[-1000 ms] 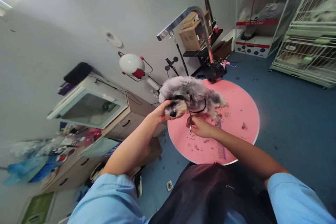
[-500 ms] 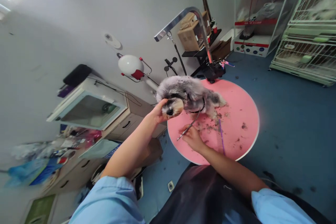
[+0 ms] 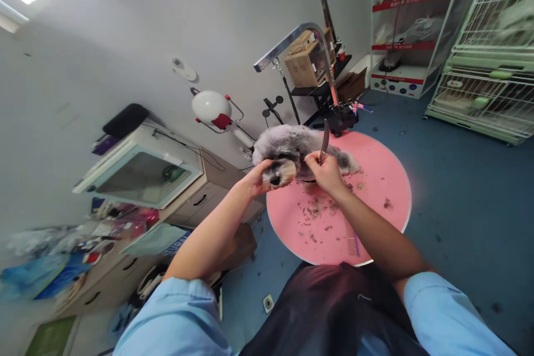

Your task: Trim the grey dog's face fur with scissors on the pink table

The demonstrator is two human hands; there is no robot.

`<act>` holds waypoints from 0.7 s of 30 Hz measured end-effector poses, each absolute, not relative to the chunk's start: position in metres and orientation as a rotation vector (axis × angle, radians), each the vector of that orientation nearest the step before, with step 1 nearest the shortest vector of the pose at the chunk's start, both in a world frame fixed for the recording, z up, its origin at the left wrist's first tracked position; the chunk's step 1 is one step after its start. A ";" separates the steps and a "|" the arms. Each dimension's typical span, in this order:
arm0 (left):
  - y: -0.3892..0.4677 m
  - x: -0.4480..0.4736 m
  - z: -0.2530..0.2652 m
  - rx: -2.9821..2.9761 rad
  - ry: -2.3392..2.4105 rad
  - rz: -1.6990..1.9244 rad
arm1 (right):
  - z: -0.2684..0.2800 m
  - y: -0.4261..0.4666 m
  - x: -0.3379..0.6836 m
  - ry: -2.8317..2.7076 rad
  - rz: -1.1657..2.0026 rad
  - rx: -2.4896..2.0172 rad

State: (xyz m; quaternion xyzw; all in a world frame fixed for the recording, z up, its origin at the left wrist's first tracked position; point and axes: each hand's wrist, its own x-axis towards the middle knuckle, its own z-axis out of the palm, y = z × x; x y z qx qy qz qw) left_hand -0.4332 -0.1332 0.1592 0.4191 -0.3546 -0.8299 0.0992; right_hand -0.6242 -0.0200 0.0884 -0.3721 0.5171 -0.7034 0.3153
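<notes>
A small grey dog (image 3: 287, 139) with a tan muzzle stands on a round pink grooming table (image 3: 387, 178). My left hand (image 3: 255, 179) is closed on the side of its head, beside the muzzle. In my right hand (image 3: 327, 171) is a pair of grooming scissors (image 3: 325, 142), the blades pointing up. That hand is at the side of the dog's head and neck, its fingertips pinched against or just in front of the fur; actual contact is hard to tell. Partly behind my right forearm lies a purple comb (image 3: 356, 246) on the table. Clipped hair (image 3: 312, 208) is scattered around it.
Over the dog reaches a metal grooming arm (image 3: 287, 44) with a hanging strap. A white dryer head (image 3: 211, 108) stands at the left, near a glass-fronted cabinet (image 3: 142, 178). Wire cages (image 3: 492, 89) and a shelf (image 3: 413, 44) are at the back right.
My right hand has risen from above the table to the dog's head, and the scissors have swung round to point upward. My left hand keeps its hold on the head.
</notes>
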 end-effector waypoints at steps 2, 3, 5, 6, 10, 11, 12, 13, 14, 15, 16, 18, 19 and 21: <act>-0.132 -0.433 0.162 1.288 -1.090 -2.426 | 0.093 -0.023 -0.632 1.424 -1.861 -1.031; -0.132 -0.433 0.164 1.304 -1.111 -2.407 | 0.096 -0.025 -0.636 1.455 -1.856 -1.065; -0.132 -0.434 0.168 1.337 -1.153 -2.360 | 0.108 -0.030 -0.644 1.518 -1.815 -1.155; -0.131 -0.436 0.171 1.363 -1.175 -2.325 | 0.116 -0.032 -0.648 1.551 -1.781 -1.207; -0.125 -0.446 0.188 1.509 -1.279 -2.087 | 0.157 -0.041 -0.658 1.698 -1.582 -1.419; -0.123 -0.450 0.192 1.545 -1.315 -2.028 | 0.169 -0.043 -0.658 1.741 -1.510 -1.471; -0.121 -0.454 0.197 1.583 -1.359 -1.975 | 0.180 -0.044 -0.658 1.782 -1.429 -1.525; -0.120 -0.457 0.201 1.614 -1.410 -1.933 | 0.191 -0.046 -0.656 1.821 -1.342 -1.580; -0.120 -0.460 0.204 1.635 -1.462 -1.899 | 0.201 -0.048 -0.653 1.853 -1.254 -1.635; -0.121 -0.462 0.205 1.640 -1.513 -1.870 | 0.209 -0.050 -0.649 1.874 -1.171 -1.689; -0.122 -0.464 0.206 1.637 -1.563 -1.835 | 0.217 -0.052 -0.644 1.888 -1.093 -1.740; -0.126 -0.467 0.204 1.622 -1.644 -1.753 | 0.231 -0.055 -0.633 1.906 -0.963 -1.817; -0.129 -0.469 0.202 1.618 -1.673 -1.715 | 0.236 -0.057 -0.627 1.908 -0.912 -1.847; -0.133 -0.472 0.198 1.620 -1.693 -1.669 | 0.245 -0.059 -0.621 1.898 -0.842 -1.888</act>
